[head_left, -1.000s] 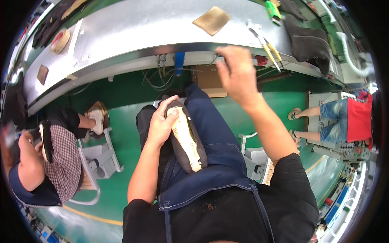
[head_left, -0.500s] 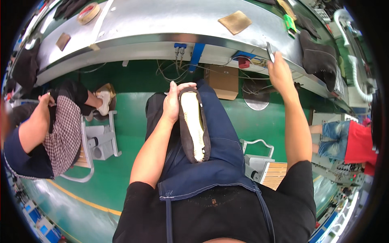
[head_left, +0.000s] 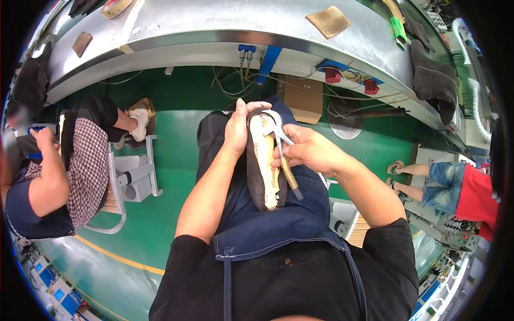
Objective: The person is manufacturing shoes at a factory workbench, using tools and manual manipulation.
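Note:
A dark shoe upper on a last (head_left: 257, 184) lies bottom up across my lap, its pale yellow-white underside facing me. My left hand (head_left: 238, 128) is wrapped round the left side of its far end, fingers curling over the tip. In my right hand (head_left: 310, 148) is a pair of metal pincers (head_left: 290, 177), one handle yellowish with a grey end. The pincers' rounded head rests on or just over the far end of the shoe. Whether its jaws grip the edge I cannot tell.
Beyond my knees runs a metal workbench (head_left: 203, 24) holding a brown square pad (head_left: 328, 22), a tape roll (head_left: 115, 8) and a dark boot-shaped piece (head_left: 435, 75). Below stand a cardboard box (head_left: 300, 99) and cables. A seated co-worker (head_left: 88, 171) is left; a red-shirted person (head_left: 476, 192) is right.
My right hand has come back from the bench edge to the shoe, bringing the pincers. My left hand still holds the shoe. The co-worker at the left has raised a hand with something blue.

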Tool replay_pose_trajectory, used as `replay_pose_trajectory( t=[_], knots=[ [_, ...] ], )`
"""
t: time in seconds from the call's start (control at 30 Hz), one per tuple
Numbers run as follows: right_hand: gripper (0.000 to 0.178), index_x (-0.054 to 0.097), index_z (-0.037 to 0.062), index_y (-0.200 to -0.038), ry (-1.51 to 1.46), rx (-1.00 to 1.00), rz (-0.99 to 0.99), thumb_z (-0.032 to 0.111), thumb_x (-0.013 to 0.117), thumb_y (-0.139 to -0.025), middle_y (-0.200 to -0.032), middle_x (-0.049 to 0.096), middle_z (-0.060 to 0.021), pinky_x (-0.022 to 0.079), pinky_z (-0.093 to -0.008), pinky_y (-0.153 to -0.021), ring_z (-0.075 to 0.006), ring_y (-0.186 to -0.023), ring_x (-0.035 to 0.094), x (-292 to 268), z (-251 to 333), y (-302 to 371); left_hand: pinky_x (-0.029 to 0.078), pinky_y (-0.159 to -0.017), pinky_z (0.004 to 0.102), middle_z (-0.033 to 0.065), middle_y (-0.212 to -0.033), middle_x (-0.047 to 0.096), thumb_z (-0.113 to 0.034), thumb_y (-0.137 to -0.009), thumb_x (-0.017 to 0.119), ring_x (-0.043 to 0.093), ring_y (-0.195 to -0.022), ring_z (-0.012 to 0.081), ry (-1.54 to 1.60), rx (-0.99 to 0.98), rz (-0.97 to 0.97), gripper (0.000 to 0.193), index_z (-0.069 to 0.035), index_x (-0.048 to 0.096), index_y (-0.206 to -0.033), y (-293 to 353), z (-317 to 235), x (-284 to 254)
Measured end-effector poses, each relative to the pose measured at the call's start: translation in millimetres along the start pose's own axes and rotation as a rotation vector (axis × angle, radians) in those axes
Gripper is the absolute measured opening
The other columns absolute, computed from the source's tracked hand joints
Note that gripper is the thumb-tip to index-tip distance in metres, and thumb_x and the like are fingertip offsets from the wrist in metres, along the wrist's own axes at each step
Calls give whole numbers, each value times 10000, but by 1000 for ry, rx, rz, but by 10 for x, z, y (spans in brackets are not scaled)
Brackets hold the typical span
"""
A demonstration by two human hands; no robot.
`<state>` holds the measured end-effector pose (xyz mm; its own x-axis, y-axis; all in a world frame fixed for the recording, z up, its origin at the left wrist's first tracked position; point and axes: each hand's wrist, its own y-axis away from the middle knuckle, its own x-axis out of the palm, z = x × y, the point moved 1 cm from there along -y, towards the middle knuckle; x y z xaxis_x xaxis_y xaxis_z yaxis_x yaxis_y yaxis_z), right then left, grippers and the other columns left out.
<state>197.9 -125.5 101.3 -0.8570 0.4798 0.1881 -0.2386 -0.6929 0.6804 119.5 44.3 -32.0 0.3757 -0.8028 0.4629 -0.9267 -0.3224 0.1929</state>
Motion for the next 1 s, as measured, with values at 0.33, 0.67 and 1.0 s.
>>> replay_pose_trajectory(
  t=[0.33, 0.67, 1.0],
  knots=[
    [160, 436, -27, -1154, 510, -103, -204, 122, 466, -1104, -873, 611, -110, 569, -375, -625, -184, -709, 650, 187, -27, 1, 510, -1024, 321, 93, -1126, 745, -587, -1145, 200, 672, -1072, 189, -61, 1, 6, 781, -18, 731, -1209, 6, -66, 11],
    [197, 483, -33, -1062, 377, 9, -87, 151, 436, -1115, -817, 606, -64, 586, -368, -596, -187, -660, 653, 114, 37, 32, 510, -1000, 317, 77, -1116, 734, -537, -1143, 337, 667, -1042, 166, 27, -81, 37, 660, -13, 734, -1198, -8, -109, -7],
    [277, 504, -9, -1340, 471, 126, 32, 92, 509, -1081, -950, 731, -156, 600, -374, -697, -227, -720, 715, -41, 181, 179, 536, -881, 274, 44, -1050, 719, -205, -1080, 566, 674, -940, 110, -46, -182, 159, 298, -59, 684, -1312, 6, -258, -43]
  ],
)
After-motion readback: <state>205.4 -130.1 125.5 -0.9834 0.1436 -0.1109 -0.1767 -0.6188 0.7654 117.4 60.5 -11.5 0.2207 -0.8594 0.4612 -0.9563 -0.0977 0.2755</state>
